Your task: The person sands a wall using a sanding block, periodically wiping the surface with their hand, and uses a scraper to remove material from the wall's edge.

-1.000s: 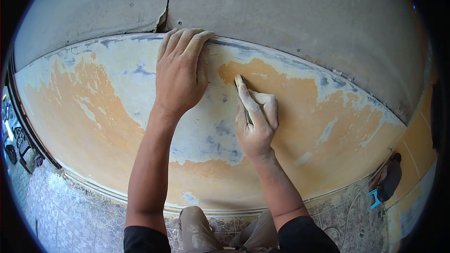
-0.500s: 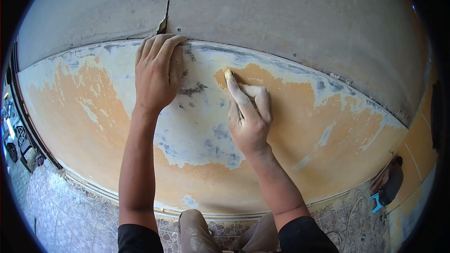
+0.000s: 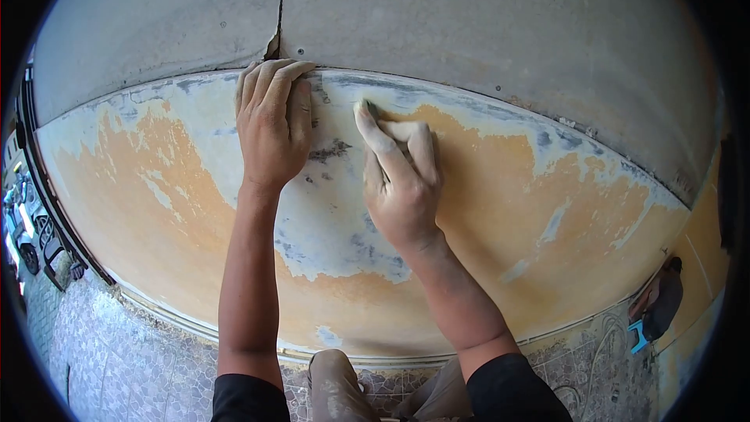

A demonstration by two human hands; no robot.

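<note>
In front of me is a wall panel [image 3: 476,211] with worn orange paint, whitish patches and grey marks. My left hand [image 3: 272,121] rests at its top edge, fingers lying flat against the rim, palm down and holding nothing. To the right, my right hand [image 3: 402,168], coated in pale dust, presses its extended index finger to the whitish area just below the edge. Under that fingertip shows a small dark scrap [image 3: 370,109], which looks like folded sandpaper, mostly hidden by the fingers. The other fingers are curled in.
A grey board surface [image 3: 469,16] with a vertical seam lies beyond the panel's top edge. Below are my knees and a patterned tile floor [image 3: 141,359]. At far right a crouching person [image 3: 662,305] is near a blue stool [image 3: 638,337]. Parked motorbikes [image 3: 31,227] stand at far left.
My right hand has slid up and left across the panel, fingertip still against it. My left hand stays at the top edge; the whole view has shifted slightly.
</note>
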